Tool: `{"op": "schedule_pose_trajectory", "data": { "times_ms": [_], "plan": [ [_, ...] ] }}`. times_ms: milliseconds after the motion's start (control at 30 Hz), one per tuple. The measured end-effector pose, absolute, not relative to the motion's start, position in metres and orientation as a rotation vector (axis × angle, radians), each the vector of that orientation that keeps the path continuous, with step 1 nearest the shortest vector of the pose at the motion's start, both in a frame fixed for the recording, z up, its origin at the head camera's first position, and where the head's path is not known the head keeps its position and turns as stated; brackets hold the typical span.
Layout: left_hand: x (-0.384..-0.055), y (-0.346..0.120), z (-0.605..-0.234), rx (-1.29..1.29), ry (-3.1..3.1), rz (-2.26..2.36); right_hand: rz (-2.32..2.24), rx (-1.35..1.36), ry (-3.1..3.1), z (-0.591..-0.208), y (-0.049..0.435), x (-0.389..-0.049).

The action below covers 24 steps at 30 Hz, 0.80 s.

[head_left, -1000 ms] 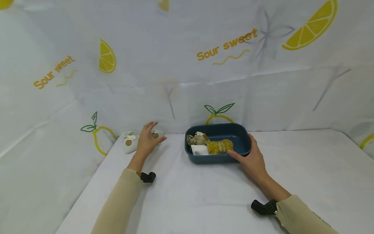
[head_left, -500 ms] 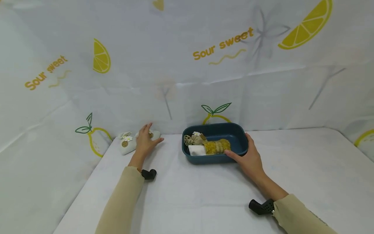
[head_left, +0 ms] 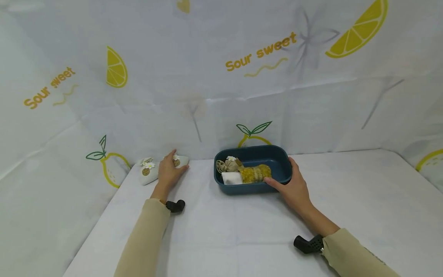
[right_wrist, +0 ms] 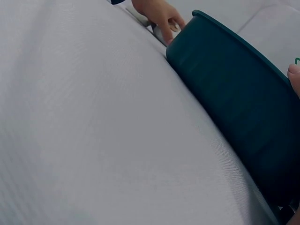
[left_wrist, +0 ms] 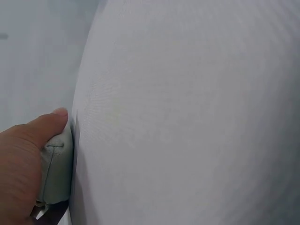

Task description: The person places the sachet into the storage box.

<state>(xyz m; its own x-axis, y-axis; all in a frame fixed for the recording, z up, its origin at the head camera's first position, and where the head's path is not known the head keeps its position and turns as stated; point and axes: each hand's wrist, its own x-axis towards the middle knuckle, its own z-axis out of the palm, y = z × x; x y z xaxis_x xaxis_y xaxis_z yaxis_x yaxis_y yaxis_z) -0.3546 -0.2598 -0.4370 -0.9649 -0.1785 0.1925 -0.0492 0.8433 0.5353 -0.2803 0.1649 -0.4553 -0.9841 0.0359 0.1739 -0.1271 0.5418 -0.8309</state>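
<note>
My left hand (head_left: pixel 167 172) reaches down over a pale cloth sachet (head_left: pixel 181 161) with a flower and a round tan label at the back of the table. In the left wrist view its thumb and fingers lie around the sachet's sides (left_wrist: pixel 58 171). My right hand (head_left: pixel 296 189) grips the right end of a dark teal box (head_left: pixel 278 165), thumb over the front rim and fingers around the end wall. Inside the box's left half lie a tan drawstring sachet (head_left: pixel 233 165), a white packet (head_left: pixel 232 178) and a fuzzy yellow bundle (head_left: pixel 255 173).
Another pale sachet (head_left: pixel 149 175) with a flower lies to the left of my left hand. Behind the table (head_left: pixel 214 227) hangs a white cloth backdrop (head_left: pixel 155 57) printed with lemons, close behind the box and sachets.
My left hand has lowered onto the pale sachet, and its thumb and fingers have closed in around it. The right hand stays on the box; the head view has shifted slightly.
</note>
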Motion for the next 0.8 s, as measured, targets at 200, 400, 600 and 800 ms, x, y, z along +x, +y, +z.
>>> {"op": "schedule_pose_trajectory", "data": {
  "times_ms": [200, 400, 600, 800],
  "plan": [
    [-0.351, -0.254, -0.436, 0.140, -2.799, -0.751, 1.429, 0.070, -2.611, -0.455, 0.165, -0.280],
    [-0.349, -0.250, -0.442, 0.105, -2.822, -0.601, 1.435, 0.067, -2.615, -0.455, 0.164, -0.280],
    [-0.349, -0.244, -0.444, 0.052, -2.841, -0.505, 1.436, 0.073, -2.616, -0.454, 0.164, -0.280],
    [-0.344, -0.238, -0.442, 0.036, -2.829, -0.513, 1.421, 0.066, -2.627, -0.451, 0.164, -0.278]
  ]
}}
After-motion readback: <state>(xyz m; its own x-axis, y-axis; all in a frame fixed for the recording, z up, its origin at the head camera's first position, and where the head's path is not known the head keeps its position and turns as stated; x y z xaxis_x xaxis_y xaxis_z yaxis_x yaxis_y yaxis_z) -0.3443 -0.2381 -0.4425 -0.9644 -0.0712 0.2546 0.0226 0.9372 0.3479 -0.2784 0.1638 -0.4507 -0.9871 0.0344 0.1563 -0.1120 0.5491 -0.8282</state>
